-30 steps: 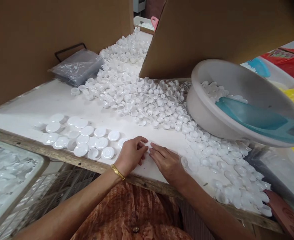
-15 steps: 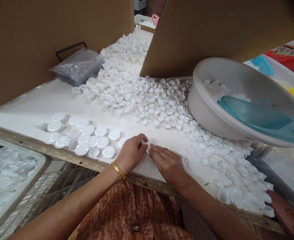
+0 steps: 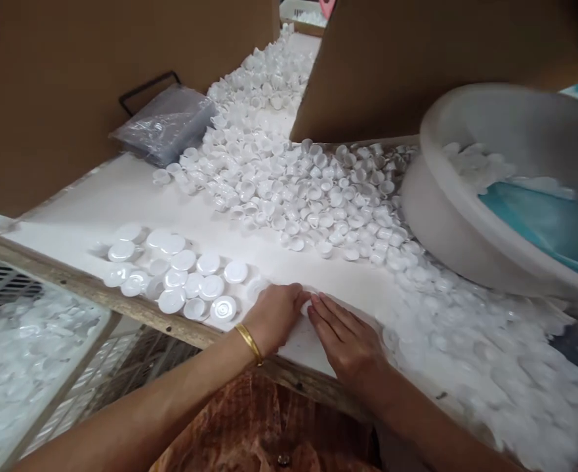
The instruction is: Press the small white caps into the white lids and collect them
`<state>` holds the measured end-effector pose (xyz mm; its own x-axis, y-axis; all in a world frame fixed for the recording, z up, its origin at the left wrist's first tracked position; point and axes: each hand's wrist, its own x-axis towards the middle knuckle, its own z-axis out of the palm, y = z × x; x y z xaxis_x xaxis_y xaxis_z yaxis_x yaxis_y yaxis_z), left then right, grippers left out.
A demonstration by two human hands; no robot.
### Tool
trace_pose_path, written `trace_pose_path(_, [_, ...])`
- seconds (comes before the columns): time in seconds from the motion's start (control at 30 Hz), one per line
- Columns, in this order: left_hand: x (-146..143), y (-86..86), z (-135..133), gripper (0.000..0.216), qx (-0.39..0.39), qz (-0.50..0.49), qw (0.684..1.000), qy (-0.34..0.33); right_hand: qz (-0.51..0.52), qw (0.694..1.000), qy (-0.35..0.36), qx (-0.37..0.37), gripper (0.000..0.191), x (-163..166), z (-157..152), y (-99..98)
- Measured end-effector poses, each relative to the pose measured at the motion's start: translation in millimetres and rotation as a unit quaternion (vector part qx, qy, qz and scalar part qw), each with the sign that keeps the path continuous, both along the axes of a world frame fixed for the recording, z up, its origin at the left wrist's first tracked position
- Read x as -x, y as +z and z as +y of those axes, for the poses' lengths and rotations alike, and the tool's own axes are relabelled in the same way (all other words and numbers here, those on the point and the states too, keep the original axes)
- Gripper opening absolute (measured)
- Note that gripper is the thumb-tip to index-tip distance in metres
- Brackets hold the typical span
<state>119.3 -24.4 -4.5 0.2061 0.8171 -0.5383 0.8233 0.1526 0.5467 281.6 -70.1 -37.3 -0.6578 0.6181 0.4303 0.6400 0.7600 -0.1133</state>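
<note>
My left hand (image 3: 276,320), with a gold bracelet at its wrist, is closed in a pinch near the table's front edge. Facing it, my right hand (image 3: 345,337) has its fingers pressed together and slanting down to the table. Between the fingertips of both hands a small white plastic piece (image 3: 307,305) shows in part; whether it is a cup or a saucer is hidden. Left of my left hand lie small white saucers (image 3: 210,287) in loose rows, with a few little white cups (image 3: 195,308) among them.
Many tiny white cups (image 3: 289,190) are heaped across the table (image 3: 92,196). White saucers (image 3: 485,354) spread at right, under a tilted basin (image 3: 411,196) holding a teal scoop (image 3: 544,226). Cardboard (image 3: 392,72) stands behind. A plastic-wrapped pack (image 3: 165,124) and a filled crate (image 3: 92,347) are at left.
The view has shifted, so the basin now sits closer to the right edge. My hands stay together at the same place, the left fingers more closed over the white piece.
</note>
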Motion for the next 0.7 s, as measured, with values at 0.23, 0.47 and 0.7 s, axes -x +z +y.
trace_pose_path(0.23, [0.7,-4.7,-7.2,0.032,-0.054,0.02,0.998,-0.019,0.01,0.999,0.038,-0.014,0.042,-8.9,-6.4,-15.6])
trace_pose_path(0.47, [8.1,6.1,-22.0,0.042,-0.156,0.068,0.985,-0.006,0.043,0.998,0.014,-0.041,0.036,-11.2,-5.6,-13.5])
trace_pose_path(0.7, [27.0,27.1,-19.5,0.04,-0.301,0.06,0.95,0.052,0.023,0.999,-0.044,-0.007,0.044,42.3,31.5,6.8])
